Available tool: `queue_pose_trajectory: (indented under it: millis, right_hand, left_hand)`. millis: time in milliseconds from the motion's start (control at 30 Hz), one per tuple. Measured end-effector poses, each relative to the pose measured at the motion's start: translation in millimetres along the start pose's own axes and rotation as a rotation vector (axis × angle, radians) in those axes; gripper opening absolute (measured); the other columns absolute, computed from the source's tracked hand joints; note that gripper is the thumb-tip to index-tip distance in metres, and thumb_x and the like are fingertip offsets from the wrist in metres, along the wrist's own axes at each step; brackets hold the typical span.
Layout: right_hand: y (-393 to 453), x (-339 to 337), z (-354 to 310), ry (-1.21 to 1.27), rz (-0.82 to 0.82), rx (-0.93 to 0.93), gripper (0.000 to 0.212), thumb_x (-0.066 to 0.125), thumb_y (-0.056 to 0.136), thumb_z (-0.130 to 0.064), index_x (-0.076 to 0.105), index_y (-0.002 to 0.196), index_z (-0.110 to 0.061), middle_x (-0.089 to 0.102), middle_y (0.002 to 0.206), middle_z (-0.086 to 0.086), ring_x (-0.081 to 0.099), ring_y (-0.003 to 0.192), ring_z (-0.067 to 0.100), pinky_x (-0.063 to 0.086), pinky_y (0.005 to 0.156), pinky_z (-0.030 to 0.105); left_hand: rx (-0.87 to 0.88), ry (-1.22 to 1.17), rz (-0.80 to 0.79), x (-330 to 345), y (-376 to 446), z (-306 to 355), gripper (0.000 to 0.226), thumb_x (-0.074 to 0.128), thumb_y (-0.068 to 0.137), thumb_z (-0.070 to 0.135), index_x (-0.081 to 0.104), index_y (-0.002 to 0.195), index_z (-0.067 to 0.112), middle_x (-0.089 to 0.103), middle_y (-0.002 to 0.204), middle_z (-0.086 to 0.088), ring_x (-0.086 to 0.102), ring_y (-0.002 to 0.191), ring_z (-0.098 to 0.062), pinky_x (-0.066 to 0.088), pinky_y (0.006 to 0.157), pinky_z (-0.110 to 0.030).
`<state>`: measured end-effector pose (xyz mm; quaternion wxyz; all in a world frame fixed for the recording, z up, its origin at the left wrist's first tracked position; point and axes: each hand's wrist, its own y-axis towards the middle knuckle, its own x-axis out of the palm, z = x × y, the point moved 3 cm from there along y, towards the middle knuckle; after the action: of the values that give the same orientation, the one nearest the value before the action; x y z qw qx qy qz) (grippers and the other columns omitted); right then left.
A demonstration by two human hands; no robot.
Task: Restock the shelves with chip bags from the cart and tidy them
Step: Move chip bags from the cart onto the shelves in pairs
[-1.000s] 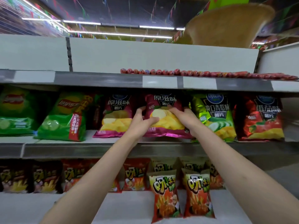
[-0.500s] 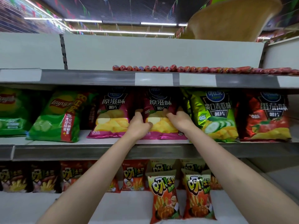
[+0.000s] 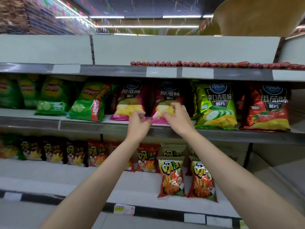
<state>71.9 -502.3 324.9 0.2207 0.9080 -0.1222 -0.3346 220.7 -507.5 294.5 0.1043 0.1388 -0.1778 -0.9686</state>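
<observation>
Step in hand, as I read it: fronting the right-hand magenta chip bag [image 3: 166, 103] on the middle shelf [image 3: 99, 125].

Bag stood upright near the shelf's front lip, just beside its twin magenta bag [image 3: 128, 103] on the left and the green cucumber bag [image 3: 216, 106] on the right.

Right hand [image 3: 175, 116] was in front of the bag's lower half, fingers [image 3: 177, 107] loosely curled; couldn't tell if they touched the film or hovered just off it. No clear grip visible. Left hand [image 3: 137, 123] was lower, at the shelf lip between the two magenta bags, fingers relaxed and slightly curled, holding nothing.

To do it well, my view:
- Nudge from the lower corners, not the puffed middle; the film dents and chips crack.
- Square the bag's face to the lip, level with its twin.
- Keep a gap to the green bag so it doesn't get tipped.
- Let go slowly; an air-filled bag probably slumps forward.

Cart not in view.
</observation>
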Motion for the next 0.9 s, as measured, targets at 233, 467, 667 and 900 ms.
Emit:
queue_pose_trajectory:
  millis: [233,467,667,900]
  right_hand:
    - [-46,48,-28,0.191,-0.158,-0.025,0.045,0.055,0.096,-0.034,0.044,0.134,-0.013,0.048,0.131,0.004,0.053,0.11,0.016,0.043,0.092,0.029]
    - [-76,110,-71,0.338,-0.354,0.002,0.03,0.056,0.095,-0.032,0.049,0.119,-0.016,0.051,0.102,-0.004,0.056,0.102,0.019,0.05,0.095,0.045]
    - [-97,187,-138,0.394,-0.52,-0.075,0.019,0.057,0.093,-0.03,0.048,0.104,-0.017,0.056,0.096,-0.002,0.059,0.097,0.022,0.053,0.087,0.045]
    - [-142,293,-240,0.457,-0.728,-0.211,0.019,0.055,0.093,-0.031,0.048,0.105,-0.018,0.057,0.097,0.0,0.059,0.096,0.022,0.052,0.088,0.047]
  left_hand:
    - [-0.193,0.027,0.103,-63,-48,-26,0.023,0.057,0.093,0.017,0.051,0.115,0.015,0.053,0.117,-0.002,0.051,0.112,-0.019,0.043,0.101,-0.037]
    - [-0.385,-0.026,0.246,-147,-85,-59,0.013,0.052,0.094,0.008,0.055,0.083,0.016,0.06,0.096,-0.01,0.055,0.091,-0.025,0.042,0.077,-0.033]
    - [-0.469,-0.046,0.449,-246,-121,-87,0.009,0.047,0.098,0.011,0.053,0.092,0.014,0.059,0.108,-0.009,0.057,0.104,-0.023,0.044,0.09,-0.033]
    - [-0.574,-0.209,0.652,-391,-165,-129,0.022,0.054,0.096,0.013,0.058,0.116,0.004,0.062,0.117,-0.013,0.063,0.102,-0.023,0.05,0.08,-0.029]
